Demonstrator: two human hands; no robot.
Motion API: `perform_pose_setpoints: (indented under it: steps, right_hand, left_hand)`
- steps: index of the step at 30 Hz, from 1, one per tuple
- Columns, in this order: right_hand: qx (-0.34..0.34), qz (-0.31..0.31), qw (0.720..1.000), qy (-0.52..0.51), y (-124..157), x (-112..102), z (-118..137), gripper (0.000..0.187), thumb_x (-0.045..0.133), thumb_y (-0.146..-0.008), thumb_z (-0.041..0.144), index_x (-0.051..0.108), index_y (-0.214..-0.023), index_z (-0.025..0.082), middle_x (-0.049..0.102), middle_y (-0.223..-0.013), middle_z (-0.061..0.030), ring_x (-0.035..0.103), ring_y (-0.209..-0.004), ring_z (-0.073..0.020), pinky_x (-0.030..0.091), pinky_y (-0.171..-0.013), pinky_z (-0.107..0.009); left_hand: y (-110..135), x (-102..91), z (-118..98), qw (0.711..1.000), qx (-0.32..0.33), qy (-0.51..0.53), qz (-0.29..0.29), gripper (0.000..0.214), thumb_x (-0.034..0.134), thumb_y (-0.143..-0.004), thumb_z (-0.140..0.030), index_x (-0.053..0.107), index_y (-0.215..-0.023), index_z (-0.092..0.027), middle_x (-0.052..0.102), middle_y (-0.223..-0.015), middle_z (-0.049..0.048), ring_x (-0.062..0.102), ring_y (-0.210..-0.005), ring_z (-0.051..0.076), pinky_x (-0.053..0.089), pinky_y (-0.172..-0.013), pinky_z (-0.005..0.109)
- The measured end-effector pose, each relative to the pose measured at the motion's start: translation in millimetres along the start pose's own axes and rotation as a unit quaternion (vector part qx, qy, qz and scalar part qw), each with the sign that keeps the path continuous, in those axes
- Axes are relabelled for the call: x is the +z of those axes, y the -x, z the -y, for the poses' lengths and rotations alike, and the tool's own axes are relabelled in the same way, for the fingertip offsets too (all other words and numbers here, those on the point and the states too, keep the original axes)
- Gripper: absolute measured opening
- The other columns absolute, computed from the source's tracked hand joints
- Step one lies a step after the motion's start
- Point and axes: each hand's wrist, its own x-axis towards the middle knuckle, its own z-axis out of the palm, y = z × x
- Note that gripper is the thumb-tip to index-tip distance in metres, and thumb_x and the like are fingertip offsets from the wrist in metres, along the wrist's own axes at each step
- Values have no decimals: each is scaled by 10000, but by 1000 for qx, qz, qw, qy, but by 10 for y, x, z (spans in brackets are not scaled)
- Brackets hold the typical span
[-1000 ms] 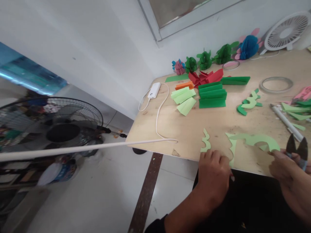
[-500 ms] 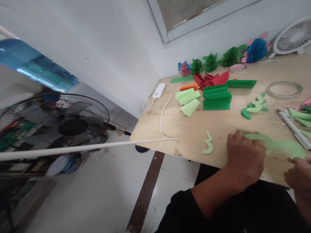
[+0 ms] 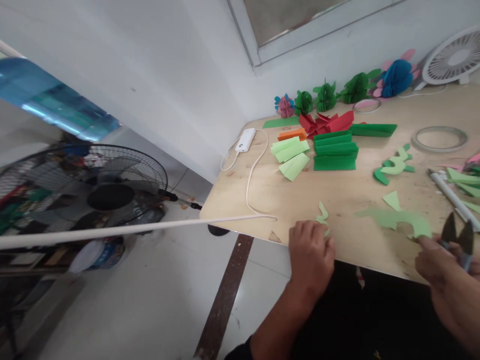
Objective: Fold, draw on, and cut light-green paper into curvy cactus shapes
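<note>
My left hand (image 3: pixel 310 255) is at the table's front edge, fingers curled and together over the lower part of a small wavy pale green paper cut-out (image 3: pixel 322 214). My right hand (image 3: pixel 442 265) holds scissors (image 3: pixel 458 237), their dark blades pointing up and apart. A larger curved pale green paper piece (image 3: pixel 403 218) touches its thumb side and is slightly blurred. Just beyond that piece lies a pale green paper scrap (image 3: pixel 392 200). Farther back, green wavy cut-outs (image 3: pixel 394 164) overlap.
Folded dark green papers (image 3: pixel 335 156), pale green papers (image 3: pixel 290 152) and red folded paper (image 3: pixel 326 124) lie on the table. Behind them stand paper flowers (image 3: pixel 325 96) and a small white fan (image 3: pixel 455 57). A white cable (image 3: pixel 150 229) crosses the left edge. Tape rolls (image 3: pixel 439 139) lie right.
My left hand has left the larger pale green piece and moved left onto the small cut-out. The scissors in my right hand have risen into view; the larger piece shifted left, and a scrap shows.
</note>
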Motion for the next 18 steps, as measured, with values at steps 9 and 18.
perform_pose_setpoints:
  steps: [9, 18]
  right_hand:
    - [-30, 38, 992, 119, 233, 386, 314, 434, 714, -672, 642, 614, -647, 220, 475, -504, 29, 405, -472, -122, 305, -424, -288]
    - [-50, 141, 976, 156, 291, 470, 186, 425, 686, -654, 652, 773, -782, 256, 699, -611, -12, 623, -531, -203, 457, -412, -295]
  left_hand:
    - [29, -7, 134, 997, -39, -30, 54, 194, 756, -813, -206, 660, -980, -224, 649, -1001, 35, 559, -991, 251, 463, -860, 421]
    - [34, -51, 207, 996, -59, 65, 9, 176, 677, -822, -98, 678, -945, -224, 711, -979, 14, 597, -998, 229, 481, -912, 415]
